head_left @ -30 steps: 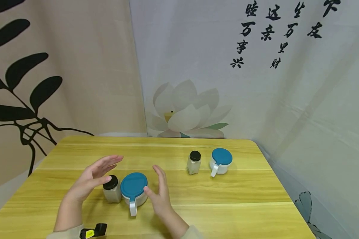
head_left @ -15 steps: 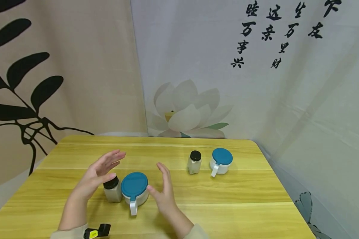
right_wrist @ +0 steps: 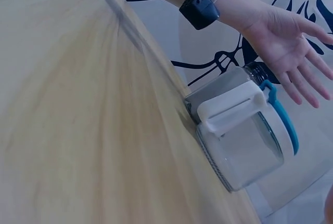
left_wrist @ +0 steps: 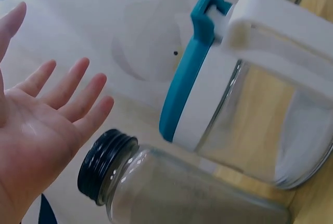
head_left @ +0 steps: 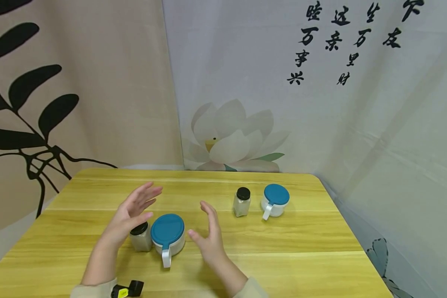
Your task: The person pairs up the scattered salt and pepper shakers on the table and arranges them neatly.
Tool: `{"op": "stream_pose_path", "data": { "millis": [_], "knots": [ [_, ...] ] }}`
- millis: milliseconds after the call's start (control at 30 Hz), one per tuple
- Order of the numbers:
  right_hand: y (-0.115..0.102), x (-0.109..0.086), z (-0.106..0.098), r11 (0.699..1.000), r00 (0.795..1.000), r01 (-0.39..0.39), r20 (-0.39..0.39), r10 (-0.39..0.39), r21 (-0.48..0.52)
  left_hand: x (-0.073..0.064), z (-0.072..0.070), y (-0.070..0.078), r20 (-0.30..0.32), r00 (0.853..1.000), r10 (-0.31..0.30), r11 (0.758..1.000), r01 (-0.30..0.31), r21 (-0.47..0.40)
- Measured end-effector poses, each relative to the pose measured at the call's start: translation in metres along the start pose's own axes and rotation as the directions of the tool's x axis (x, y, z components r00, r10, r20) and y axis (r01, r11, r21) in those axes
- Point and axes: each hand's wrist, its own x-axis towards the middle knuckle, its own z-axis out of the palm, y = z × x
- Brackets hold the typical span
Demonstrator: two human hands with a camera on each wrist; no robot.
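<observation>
On the near left of the table stand a glass jar with a black screw lid and, just to its right, a clear glass pot with a blue lid and white handle. My left hand hovers above and left of the jar, fingers spread and holding nothing; the left wrist view shows its bare palm beside the black lid. To the right of the pot my right hand is raised with fingers extended, apart from the pot. Both containers look upright and closed.
Farther back to the right stand a second black-lidded jar and a second blue-lidded pot. The yellow wood table ends at a printed cloth backdrop. A black wrist device sits on the left sleeve.
Both hands have drifted slightly up and to the right, and the right hand has moved a little away from the pot. The jars and pots stay in place.
</observation>
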Motion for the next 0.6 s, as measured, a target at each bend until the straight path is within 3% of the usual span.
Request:
{"op": "stream_pose_path", "data": {
  "millis": [433,600],
  "knots": [
    [-0.008,0.001,-0.011,1.0,1.0,0.022,-0.016,-0.022,-0.004,0.007,0.018,0.0,0.031,0.997,0.077,0.997,-0.076,-0.027],
    [-0.009,0.0,-0.017,1.0,1.0,0.01,-0.024,-0.011,-0.022,0.009,0.026,0.003,0.004,0.998,0.065,0.998,-0.065,-0.008]
  ]
}}
